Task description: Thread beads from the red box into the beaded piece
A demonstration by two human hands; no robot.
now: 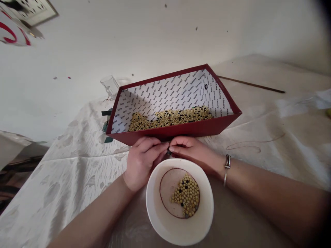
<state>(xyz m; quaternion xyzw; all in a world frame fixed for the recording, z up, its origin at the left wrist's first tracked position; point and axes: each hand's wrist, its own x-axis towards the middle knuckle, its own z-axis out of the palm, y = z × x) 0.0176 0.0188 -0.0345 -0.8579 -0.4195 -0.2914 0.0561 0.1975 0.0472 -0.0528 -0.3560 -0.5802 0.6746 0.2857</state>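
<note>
My left hand (144, 156) and my right hand (184, 146) meet between the box and the bowl, fingers pinched together. A small dark piece (169, 151) shows between the fingertips, too small and covered to name surely. Close behind the hands stands a dark red box (178, 129) with a white printed lining, tilted in view. Pale yellow beads mixed with black ones (178, 117) lie along its bottom. In front is a white bowl (153, 199) with more yellow beads and a few black ones (187, 194) gathered on the right of its floor.
A clear glass (110, 86) stands behind the box's left end, and dark green pieces (107, 125) stick out beside it. To the right lie a thin brown stick (250, 84) and a loose thread (254, 144) on the patterned pale tablecloth (85, 172). A pale wall (129, 38) rises behind.
</note>
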